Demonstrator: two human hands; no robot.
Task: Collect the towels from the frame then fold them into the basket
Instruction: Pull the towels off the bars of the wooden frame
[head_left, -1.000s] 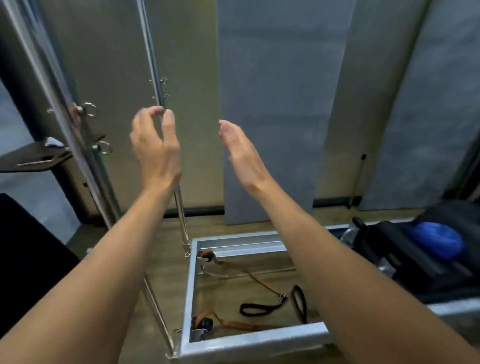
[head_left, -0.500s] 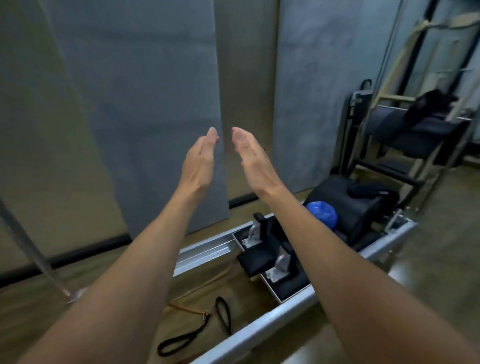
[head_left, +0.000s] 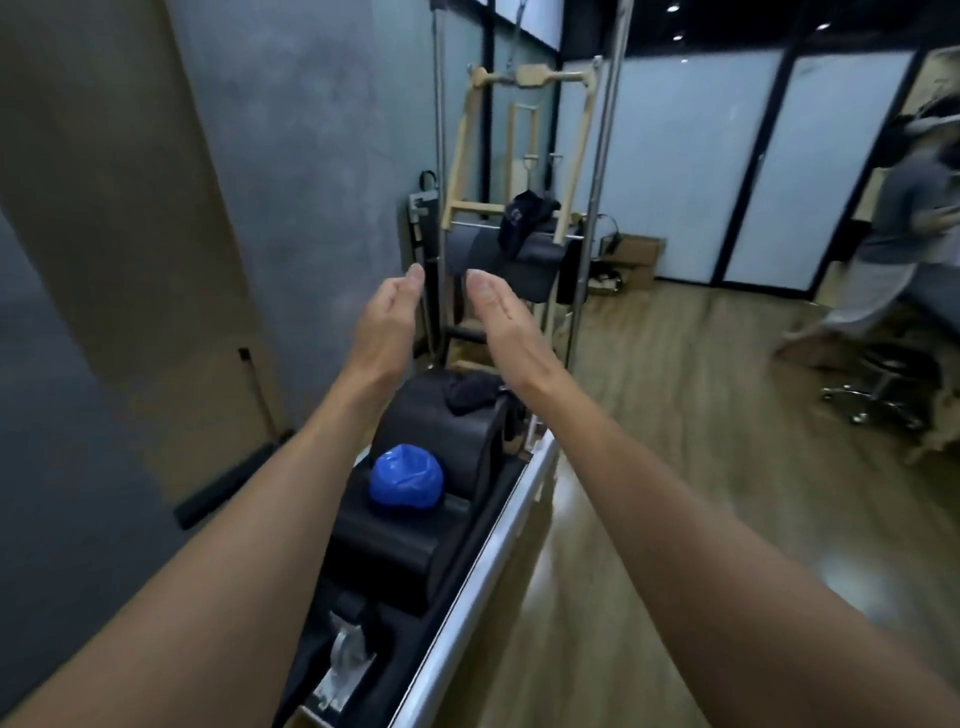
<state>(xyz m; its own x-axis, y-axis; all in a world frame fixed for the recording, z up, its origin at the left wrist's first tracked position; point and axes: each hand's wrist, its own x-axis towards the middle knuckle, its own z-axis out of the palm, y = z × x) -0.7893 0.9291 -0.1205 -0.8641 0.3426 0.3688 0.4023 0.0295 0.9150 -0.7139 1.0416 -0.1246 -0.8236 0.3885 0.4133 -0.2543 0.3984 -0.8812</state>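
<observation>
Both hands are hanging in the air with nothing in them. The left hand (head_left: 387, 322) and the right hand (head_left: 504, 322) are facing each other palm to palm, fingers straight and close together, with a narrow gap between the fingertips.

Just beyond them a dark towel (head_left: 522, 221) is lying bunched over a crossbar of the frame (head_left: 440, 130), well out of reach. Below it a flat dark sheet (head_left: 524, 275) is hanging, and whether that is a second towel or a pad is hard to tell. Nearer, a small dark bundle (head_left: 470, 397), possibly another towel, is sitting on top of a black curved pad (head_left: 441, 441), with a blue ball (head_left: 406, 483) resting below it beside the metal rail (head_left: 467, 597). No basket is showing anywhere.

The collecting is probably only beginning, since every cloth is lying untouched. Walking forward along the rail is risking a shin or foot catching on it. Pulling the bunched towel off one-handed is likely to snag it on the wooden upright it is lying against. Another person (head_left: 898, 223) is moving at the far right, so turning with an armful might be crossing their path.
</observation>
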